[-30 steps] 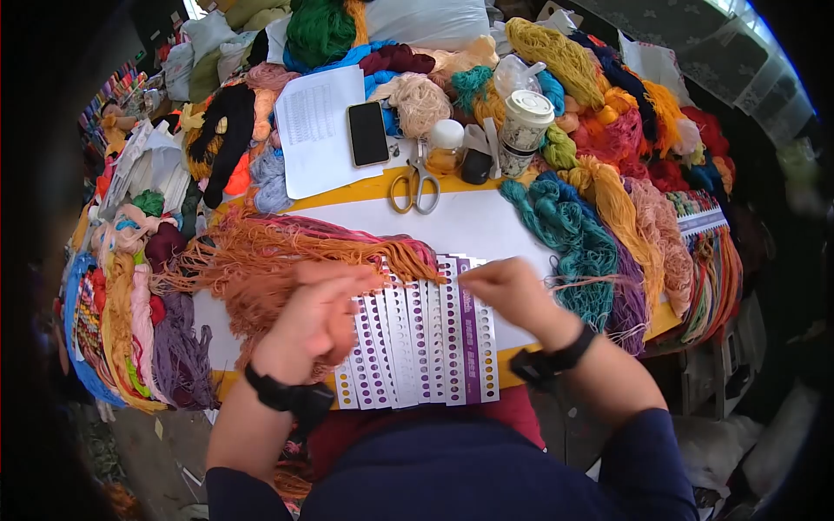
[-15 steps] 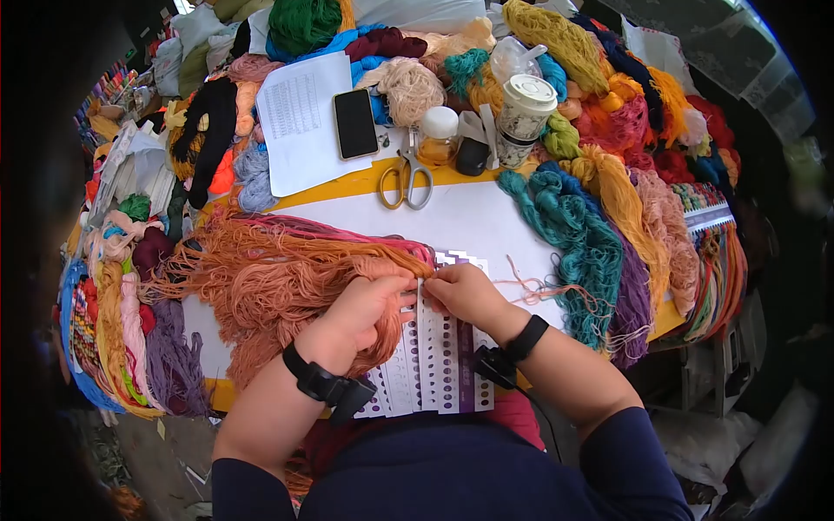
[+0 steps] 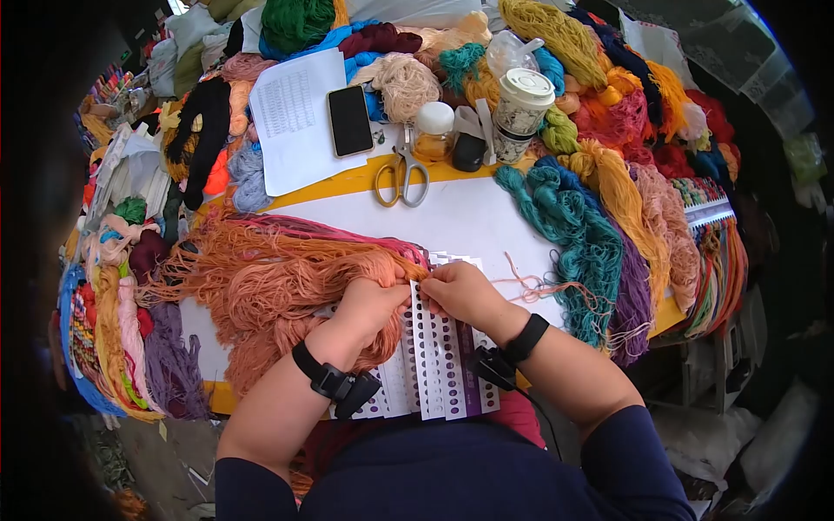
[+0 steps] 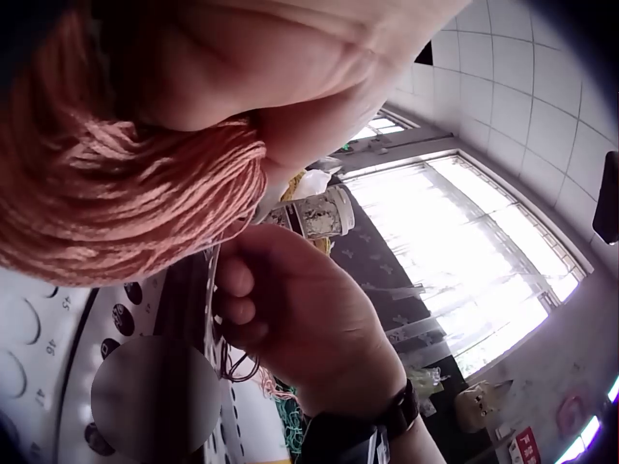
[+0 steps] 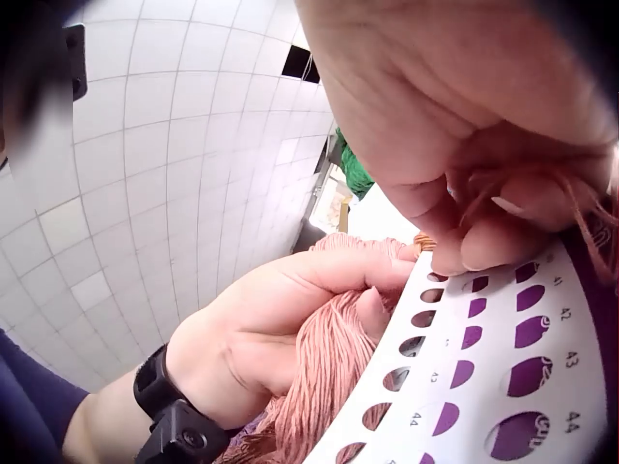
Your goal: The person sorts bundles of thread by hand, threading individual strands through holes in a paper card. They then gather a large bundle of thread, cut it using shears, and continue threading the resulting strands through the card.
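Salmon-pink thread (image 3: 287, 300) lies in a big loose skein on the left, and its end passes through the left hand (image 3: 372, 306), whose fingers curl round it in the right wrist view. White cards with rows of numbered holes (image 3: 426, 373) fan out below both hands. At the top of one card (image 5: 397, 372), the right hand (image 3: 469, 300) pinches the card edge and some thin pink strands (image 5: 580, 208). Orange thread (image 5: 424, 244) shows at the card's top hole, between the hands. The exact fingertip contact is partly hidden.
Scissors (image 3: 401, 178), a phone (image 3: 350, 122), a printed sheet (image 3: 300, 122), a small jar (image 3: 433, 130) and a lidded cup (image 3: 523, 104) stand or lie behind. Teal skeins (image 3: 573, 234) are at the right; heaped coloured thread surrounds the board.
Both hands have come together at the card tops; the left now grips the salmon skein. Since half a second ago they have barely moved, while the view has shifted slightly.
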`<act>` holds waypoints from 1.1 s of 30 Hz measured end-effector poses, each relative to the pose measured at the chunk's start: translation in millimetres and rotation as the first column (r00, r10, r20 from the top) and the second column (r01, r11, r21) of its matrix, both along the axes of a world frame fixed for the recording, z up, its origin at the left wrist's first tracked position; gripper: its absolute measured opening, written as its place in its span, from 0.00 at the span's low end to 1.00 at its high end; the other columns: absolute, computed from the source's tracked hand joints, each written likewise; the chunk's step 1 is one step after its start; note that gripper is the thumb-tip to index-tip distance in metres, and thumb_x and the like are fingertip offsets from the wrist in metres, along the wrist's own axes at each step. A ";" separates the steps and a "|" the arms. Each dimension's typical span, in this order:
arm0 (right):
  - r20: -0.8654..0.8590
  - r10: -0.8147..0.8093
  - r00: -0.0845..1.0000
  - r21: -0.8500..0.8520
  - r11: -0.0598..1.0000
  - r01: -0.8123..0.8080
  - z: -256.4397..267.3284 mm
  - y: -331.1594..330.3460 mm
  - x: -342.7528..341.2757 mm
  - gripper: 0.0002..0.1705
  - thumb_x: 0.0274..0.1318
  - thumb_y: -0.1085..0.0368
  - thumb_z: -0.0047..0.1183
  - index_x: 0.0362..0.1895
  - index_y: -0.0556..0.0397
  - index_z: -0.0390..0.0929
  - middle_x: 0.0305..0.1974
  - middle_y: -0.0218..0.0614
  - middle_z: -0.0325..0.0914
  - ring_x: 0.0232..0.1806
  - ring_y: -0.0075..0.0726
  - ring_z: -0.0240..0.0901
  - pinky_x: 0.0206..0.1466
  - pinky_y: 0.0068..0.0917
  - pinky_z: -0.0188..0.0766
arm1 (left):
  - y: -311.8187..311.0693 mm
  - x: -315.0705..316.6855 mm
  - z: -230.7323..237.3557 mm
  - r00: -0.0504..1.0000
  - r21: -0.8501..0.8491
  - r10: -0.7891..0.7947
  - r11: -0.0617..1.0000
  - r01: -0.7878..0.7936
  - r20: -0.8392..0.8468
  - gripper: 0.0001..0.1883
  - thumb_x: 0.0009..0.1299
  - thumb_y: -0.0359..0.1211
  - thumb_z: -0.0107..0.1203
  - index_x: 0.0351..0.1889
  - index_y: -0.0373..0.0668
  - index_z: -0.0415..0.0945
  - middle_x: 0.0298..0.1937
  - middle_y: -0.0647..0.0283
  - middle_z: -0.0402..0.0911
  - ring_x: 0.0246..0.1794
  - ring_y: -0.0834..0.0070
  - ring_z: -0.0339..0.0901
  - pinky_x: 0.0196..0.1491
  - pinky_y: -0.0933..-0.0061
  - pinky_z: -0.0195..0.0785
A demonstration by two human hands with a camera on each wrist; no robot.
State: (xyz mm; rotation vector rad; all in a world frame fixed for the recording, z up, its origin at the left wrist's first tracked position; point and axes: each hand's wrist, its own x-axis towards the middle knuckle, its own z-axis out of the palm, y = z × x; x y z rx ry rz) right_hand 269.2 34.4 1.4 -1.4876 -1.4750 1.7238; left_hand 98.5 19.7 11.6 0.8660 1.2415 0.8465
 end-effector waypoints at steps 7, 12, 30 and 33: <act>0.308 0.033 0.951 0.348 0.926 -0.145 -2.3 -7.2 -4.2 0.14 0.55 0.60 0.47 0.27 0.57 0.78 0.21 0.37 0.78 0.26 0.34 0.76 0.33 0.31 0.71 | 6.0 -1.2 -6.7 0.897 -0.048 -0.158 0.987 0.151 -0.413 0.06 0.63 0.24 0.56 0.37 0.31 0.78 0.30 0.61 0.79 0.30 0.77 0.77 0.33 0.78 0.70; -0.031 -0.049 0.998 0.149 0.987 0.053 -12.6 -8.5 5.8 0.09 0.56 0.64 0.46 0.38 0.56 0.73 0.25 0.36 0.79 0.27 0.30 0.75 0.32 0.27 0.71 | 7.7 -16.8 -13.9 0.807 0.263 -0.070 0.926 0.271 -0.587 0.07 0.64 0.24 0.56 0.39 0.32 0.75 0.34 0.61 0.79 0.32 0.78 0.76 0.35 0.78 0.70; -0.202 -0.062 0.977 -0.165 0.986 0.028 -3.0 -0.7 9.9 0.09 0.60 0.66 0.46 0.44 0.52 0.69 0.29 0.29 0.77 0.29 0.21 0.71 0.32 0.17 0.68 | 10.6 -12.9 -24.1 0.852 0.435 -0.106 0.823 0.364 -0.512 0.13 0.64 0.21 0.49 0.47 0.36 0.74 0.32 0.67 0.76 0.32 0.85 0.71 0.35 0.82 0.67; -0.103 0.004 0.995 -0.057 0.998 -0.009 -6.9 -2.2 5.5 0.10 0.60 0.65 0.46 0.45 0.53 0.67 0.30 0.30 0.77 0.29 0.21 0.71 0.32 0.19 0.68 | 19.3 -40.7 -9.9 0.949 0.530 0.042 0.836 0.138 -0.314 0.09 0.66 0.21 0.49 0.42 0.38 0.74 0.35 0.65 0.77 0.32 0.83 0.72 0.34 0.81 0.68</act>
